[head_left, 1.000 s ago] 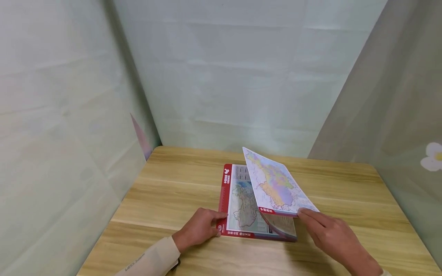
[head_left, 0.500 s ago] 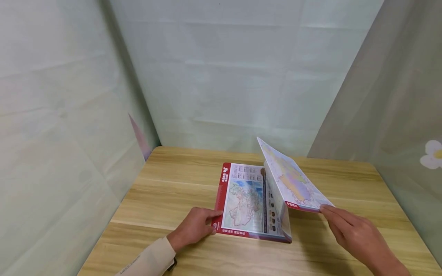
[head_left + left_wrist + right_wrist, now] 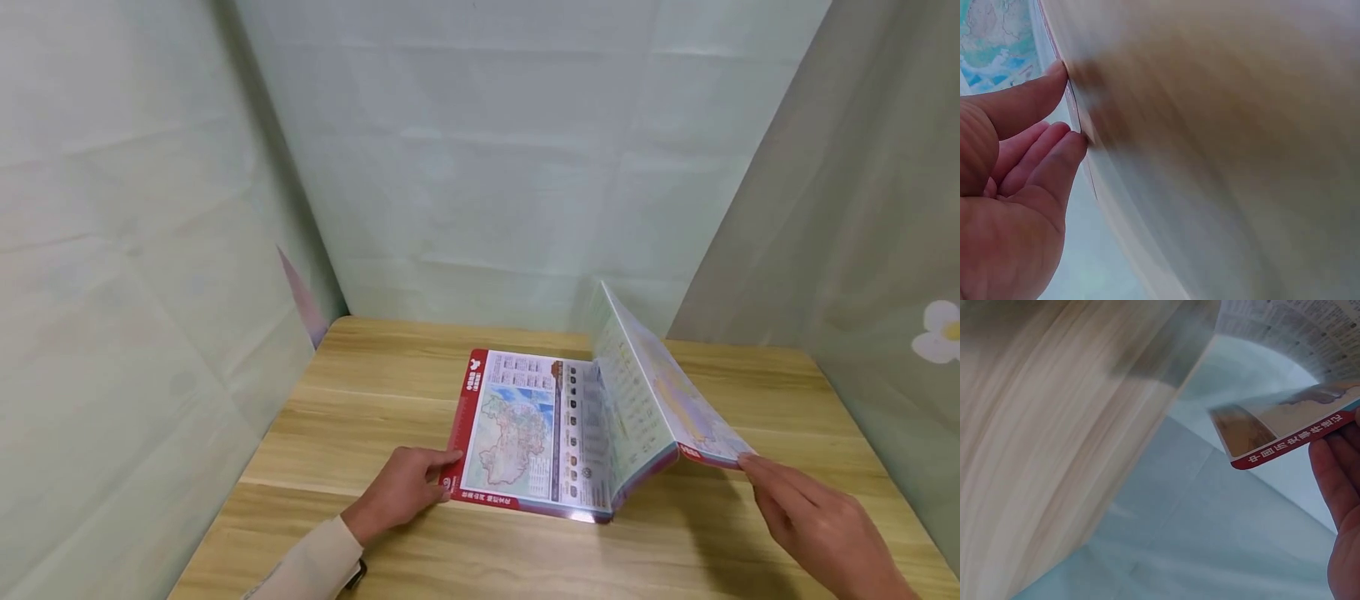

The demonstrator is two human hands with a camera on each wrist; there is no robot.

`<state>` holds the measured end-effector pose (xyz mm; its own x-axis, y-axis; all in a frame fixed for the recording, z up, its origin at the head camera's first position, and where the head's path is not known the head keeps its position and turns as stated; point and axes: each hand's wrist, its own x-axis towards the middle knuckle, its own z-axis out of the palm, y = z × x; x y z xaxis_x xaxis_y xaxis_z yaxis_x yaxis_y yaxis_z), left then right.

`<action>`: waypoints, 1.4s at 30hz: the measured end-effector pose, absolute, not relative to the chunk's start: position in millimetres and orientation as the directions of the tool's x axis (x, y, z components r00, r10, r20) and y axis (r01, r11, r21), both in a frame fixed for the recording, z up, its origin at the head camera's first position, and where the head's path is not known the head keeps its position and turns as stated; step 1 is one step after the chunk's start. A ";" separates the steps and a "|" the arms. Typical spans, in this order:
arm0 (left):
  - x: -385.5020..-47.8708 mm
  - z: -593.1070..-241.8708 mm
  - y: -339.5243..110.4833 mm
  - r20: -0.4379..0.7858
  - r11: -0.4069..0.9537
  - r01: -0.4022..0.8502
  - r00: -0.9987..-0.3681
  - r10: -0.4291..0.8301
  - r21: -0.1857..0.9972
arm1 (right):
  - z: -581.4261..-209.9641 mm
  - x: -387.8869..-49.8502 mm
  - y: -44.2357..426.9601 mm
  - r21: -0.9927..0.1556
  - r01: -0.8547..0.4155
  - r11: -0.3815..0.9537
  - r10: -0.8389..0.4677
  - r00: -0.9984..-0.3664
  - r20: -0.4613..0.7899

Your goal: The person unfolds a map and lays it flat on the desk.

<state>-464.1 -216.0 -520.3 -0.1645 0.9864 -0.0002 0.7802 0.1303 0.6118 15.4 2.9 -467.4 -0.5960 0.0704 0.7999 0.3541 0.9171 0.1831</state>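
A laminated folding map [image 3: 517,450] with red borders lies partly unfolded on the wooden table. Its left panels are flat, while the middle panel stands up and the right one slopes down from it. At the map's near left corner, my left hand [image 3: 401,487] holds the edge; the left wrist view has thumb and fingertips [image 3: 1072,142] against that edge. My right hand [image 3: 825,521] pinches the near corner of the raised right panel. In the right wrist view the panel's red strip [image 3: 1294,439] sits at the fingers, and part of that hand is outside the picture.
The wooden table [image 3: 360,400] extends around the map on all sides. Pale cloth walls [image 3: 480,183] rise behind it and at both sides. A white flower print [image 3: 939,332] shows on the right wall.
My right hand has moved right, drawing the upper panel with it and exposing more of the printed panels below. My left hand and the map's left edge have shifted slightly left.
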 end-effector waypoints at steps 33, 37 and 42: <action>-552.4 -521.5 -269.5 -0.038 0.301 0.741 -0.349 0.936 0.600 | -504.5 75.0 5.4 0.170 0.550 0.817 0.361 -0.720 0.593; -560.6 -519.3 -274.6 -0.054 0.319 0.753 -0.354 0.934 0.575 | -513.9 79.3 3.0 0.170 0.571 0.803 0.416 -0.742 0.525; -566.3 -517.2 -279.9 -0.064 0.334 0.756 -0.363 0.930 0.564 | -523.9 81.8 -0.7 0.194 0.555 0.809 0.438 -0.789 0.432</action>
